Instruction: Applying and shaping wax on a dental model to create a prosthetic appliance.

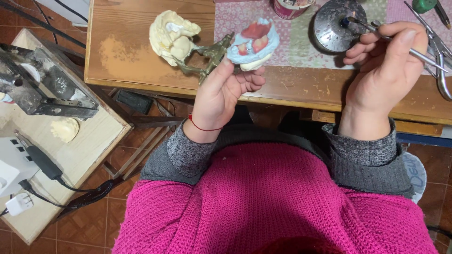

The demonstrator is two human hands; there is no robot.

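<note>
My left hand (225,91) holds up a dental articulator (207,56), a brass-coloured hinged frame. A pale blue plaster cast with pink wax and teeth (253,41) sits on the end by my fingers. A cream plaster cast (172,35) is on the frame's other arm, to the left. My right hand (386,66) grips a thin metal wax instrument (405,47) like a pen. Its dark tip (346,21) rests over a round metal dish (336,23) on the table.
A wooden table (141,61) carries a patterned mat (292,42), a pinkish pot (289,7) and metal pliers (440,56) at right. At left, a lower bench (80,155) has a dark metal device (42,84), a plaster piece (65,129) and cables (47,164).
</note>
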